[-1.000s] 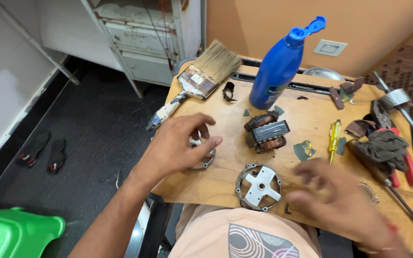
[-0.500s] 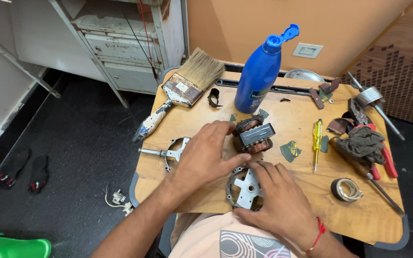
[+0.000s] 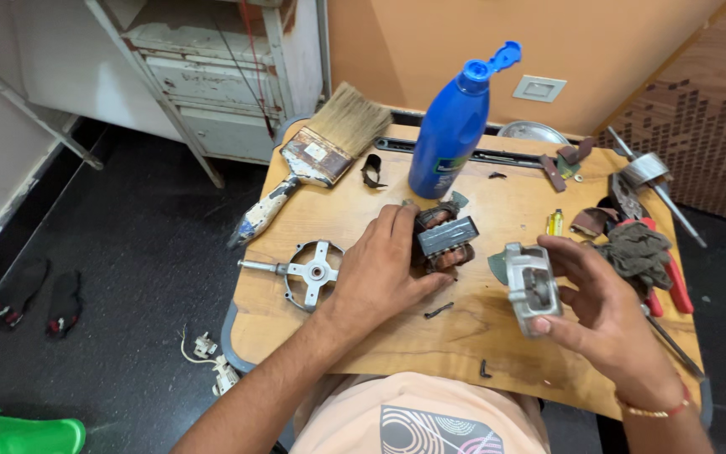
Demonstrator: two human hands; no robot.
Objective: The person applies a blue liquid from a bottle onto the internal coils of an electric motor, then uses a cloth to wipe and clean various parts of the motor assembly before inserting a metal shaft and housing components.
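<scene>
table (image 3: 497,336): smooth wood | end cover (image 3: 531,287): matt grey metal | bottle (image 3: 449,134): glossy blue plastic

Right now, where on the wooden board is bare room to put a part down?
Bare wood lies between the paintbrush and the round metal frame, and along the near edge of the board under the left hand. The right side near the pliers is crowded.
</scene>
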